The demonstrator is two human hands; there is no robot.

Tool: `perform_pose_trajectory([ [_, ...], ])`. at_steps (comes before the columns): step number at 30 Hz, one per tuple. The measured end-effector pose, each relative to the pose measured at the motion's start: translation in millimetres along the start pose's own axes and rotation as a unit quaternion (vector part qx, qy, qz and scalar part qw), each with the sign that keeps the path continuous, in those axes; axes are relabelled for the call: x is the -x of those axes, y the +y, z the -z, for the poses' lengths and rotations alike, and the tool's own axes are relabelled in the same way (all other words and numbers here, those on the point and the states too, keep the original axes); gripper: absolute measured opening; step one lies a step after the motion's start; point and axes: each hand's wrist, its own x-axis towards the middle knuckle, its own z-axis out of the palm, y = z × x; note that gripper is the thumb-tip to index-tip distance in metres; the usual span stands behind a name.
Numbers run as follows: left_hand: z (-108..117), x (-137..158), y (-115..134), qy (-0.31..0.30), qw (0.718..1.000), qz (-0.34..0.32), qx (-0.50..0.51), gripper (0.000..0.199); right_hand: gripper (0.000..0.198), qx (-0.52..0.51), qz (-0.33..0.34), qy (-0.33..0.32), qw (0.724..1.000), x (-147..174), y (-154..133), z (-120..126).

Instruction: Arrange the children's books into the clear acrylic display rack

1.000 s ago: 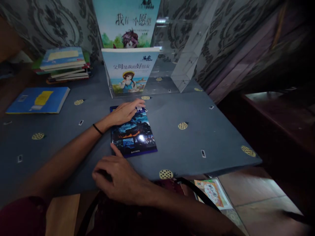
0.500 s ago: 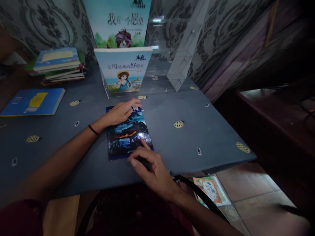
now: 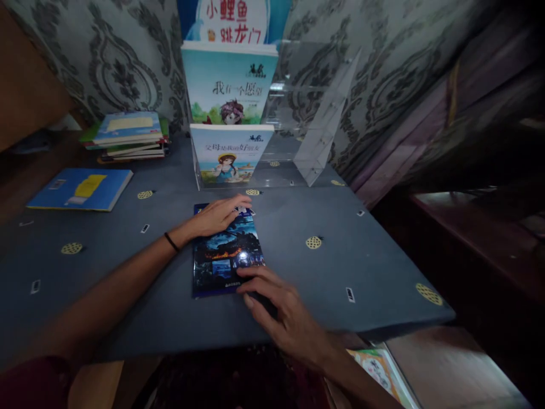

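A dark blue book (image 3: 223, 244) with tanks and fire on its cover lies flat on the table in front of me. My left hand (image 3: 218, 217) rests across its top edge, palm down with the fingers stretched out, and hides part of the title. At the lower right corner, the fingertips of my right hand (image 3: 287, 315) reach over the cover, the thumb apart below them. Neither hand grips the book. Beyond it, a clear acrylic rack (image 3: 317, 136) holds several upright books, the lowest a pale blue book (image 3: 230, 156) with a girl in a yellow hat.
A grey cloth with pineapple prints covers the table (image 3: 298, 272). To the left lie a blue book (image 3: 80, 190) and a stack of books (image 3: 130, 133). Below the right front edge, a colourful book (image 3: 377, 369) shows near the tiled floor. Patterned wallpaper (image 3: 123, 62) rises behind.
The view has tipped up, so more of the rack shows. My right hand's fingers have straightened from a bent pose and lie over the book's lower corner. My left hand stays on the book.
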Motion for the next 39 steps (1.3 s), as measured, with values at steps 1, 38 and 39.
perform_pose_trajectory([
  [1,1,0,1,0.005,1.0,0.005,0.022,0.037,0.024,0.025,0.012,-0.025,0.999,0,2,3],
  [38,-23,42,-1,0.145,0.959,0.205,-0.131,0.045,0.054,0.373,-0.035,0.012,0.927,-137,72,2],
  [39,-28,48,-5,0.161,0.95,0.217,-0.155,0.047,0.055,0.375,-0.034,0.017,0.926,-135,75,2],
])
